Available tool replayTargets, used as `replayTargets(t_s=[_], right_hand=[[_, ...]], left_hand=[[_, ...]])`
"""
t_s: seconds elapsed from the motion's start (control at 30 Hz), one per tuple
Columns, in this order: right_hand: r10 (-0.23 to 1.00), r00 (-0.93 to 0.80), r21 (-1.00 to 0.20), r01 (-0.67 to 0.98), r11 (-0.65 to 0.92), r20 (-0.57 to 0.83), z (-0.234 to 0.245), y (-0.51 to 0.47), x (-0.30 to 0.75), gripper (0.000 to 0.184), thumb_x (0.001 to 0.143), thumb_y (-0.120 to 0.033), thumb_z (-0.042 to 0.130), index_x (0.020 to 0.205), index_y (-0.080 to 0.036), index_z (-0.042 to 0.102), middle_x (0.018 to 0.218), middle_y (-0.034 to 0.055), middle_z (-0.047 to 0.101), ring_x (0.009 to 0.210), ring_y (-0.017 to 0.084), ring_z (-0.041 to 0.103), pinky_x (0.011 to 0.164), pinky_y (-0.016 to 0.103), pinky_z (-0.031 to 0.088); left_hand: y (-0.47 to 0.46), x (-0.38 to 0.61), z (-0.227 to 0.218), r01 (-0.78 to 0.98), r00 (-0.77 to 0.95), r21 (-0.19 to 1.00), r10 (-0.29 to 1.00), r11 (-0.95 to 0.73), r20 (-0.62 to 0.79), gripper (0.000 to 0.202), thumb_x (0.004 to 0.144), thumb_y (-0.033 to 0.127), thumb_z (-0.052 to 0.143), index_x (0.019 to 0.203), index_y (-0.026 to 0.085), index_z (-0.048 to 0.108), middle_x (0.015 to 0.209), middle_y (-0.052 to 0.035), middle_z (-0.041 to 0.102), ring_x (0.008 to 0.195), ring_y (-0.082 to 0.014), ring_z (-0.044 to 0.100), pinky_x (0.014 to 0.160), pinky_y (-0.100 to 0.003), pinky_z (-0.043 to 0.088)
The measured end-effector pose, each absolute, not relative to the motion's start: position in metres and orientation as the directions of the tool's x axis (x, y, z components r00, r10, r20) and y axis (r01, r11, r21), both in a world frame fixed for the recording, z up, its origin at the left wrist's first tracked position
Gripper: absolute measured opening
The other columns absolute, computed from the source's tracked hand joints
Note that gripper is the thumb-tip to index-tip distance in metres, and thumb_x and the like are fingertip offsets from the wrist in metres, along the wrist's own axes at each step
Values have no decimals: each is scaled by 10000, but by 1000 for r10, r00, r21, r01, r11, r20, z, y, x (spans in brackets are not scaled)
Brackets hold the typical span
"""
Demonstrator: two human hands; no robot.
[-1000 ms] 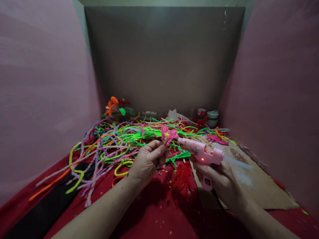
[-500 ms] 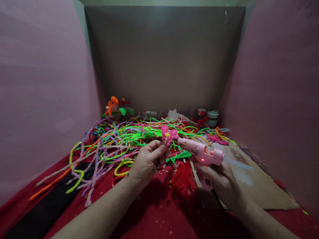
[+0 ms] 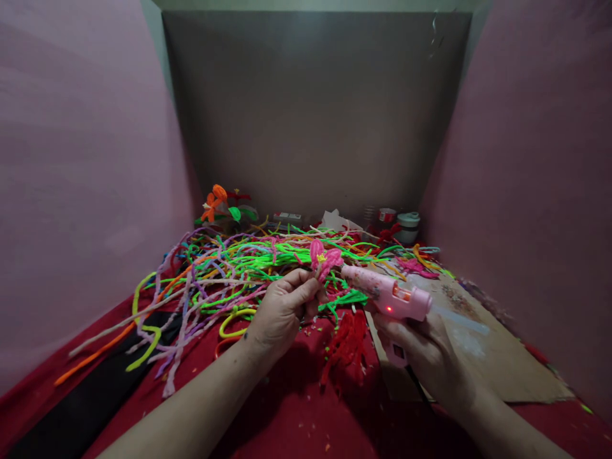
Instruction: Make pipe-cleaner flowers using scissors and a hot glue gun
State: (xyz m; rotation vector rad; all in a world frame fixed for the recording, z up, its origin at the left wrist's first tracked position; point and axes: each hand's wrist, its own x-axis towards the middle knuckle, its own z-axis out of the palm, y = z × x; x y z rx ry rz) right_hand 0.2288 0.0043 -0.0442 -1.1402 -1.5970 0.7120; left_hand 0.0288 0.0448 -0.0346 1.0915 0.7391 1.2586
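Note:
My left hand [image 3: 282,310] pinches the stem of a small pink pipe-cleaner flower [image 3: 324,259] with a yellow centre, holding it upright above the pile. My right hand [image 3: 421,347] is wrapped round the grip of a pink hot glue gun [image 3: 389,296] whose red light glows. The gun's nozzle points left and sits right beside the flower's base. A clear glue stick [image 3: 461,319] pokes out of the gun's back end.
A tangle of green, purple, pink and orange pipe cleaners [image 3: 229,268] covers the red cloth [image 3: 296,408]. A cardboard sheet [image 3: 482,350] lies at the right. An orange flower [image 3: 215,203] and small jars [image 3: 406,226] stand at the back. Pink walls close in on both sides.
The glue gun's rear has shifted very slightly to the right. Otherwise the hands and flower hold the same position.

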Motion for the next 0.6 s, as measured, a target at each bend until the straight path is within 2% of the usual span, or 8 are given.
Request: replayTargets(t_s=[0.1,0.23,0.37,0.47,0.6], right_hand=[[924,-39,-872,317,372,380,-44,4,227,159,759,-337,561,680,-207,607,589,22,530,529,152,474,448,264,428],[902,-10,-859,301,413,431,-38,3,223,159,749,-330,563,707,-179,594,670,27,537,600,153,490,561,282,467],[917,-17,-866,321,383,399,-42,4,225,194,736,-350,575,695,-164,611,585,13,499,537,141,458,472,260,419],[922,-8,-872,323,369,388,-45,5,227,181,736,-334,571,735,-162,630,588,18,528,528,142,472,465,261,422],[909,-16,-863,307,401,416,-42,4,225,240,765,-336,543,896,-167,651,612,25,573,518,159,503,461,277,442]], left_hand=[[45,29,-34,-366,192,930,975,-38,115,188,748,306,641,701,157,537,594,14,588,425,-38,408,426,-168,272],[44,29,-34,-364,197,930,972,-47,126,192,756,312,634,707,155,534,596,15,590,428,-40,412,427,-168,273],[44,30,-33,-367,203,929,972,-40,122,192,759,307,629,703,154,527,583,19,584,413,-38,398,421,-172,264],[44,29,-32,-368,206,929,971,-41,124,190,760,302,629,704,152,525,588,18,584,414,-39,400,422,-176,263],[45,29,-33,-382,208,923,968,-48,136,197,764,309,627,702,155,522,598,15,589,419,-40,401,422,-180,261]])
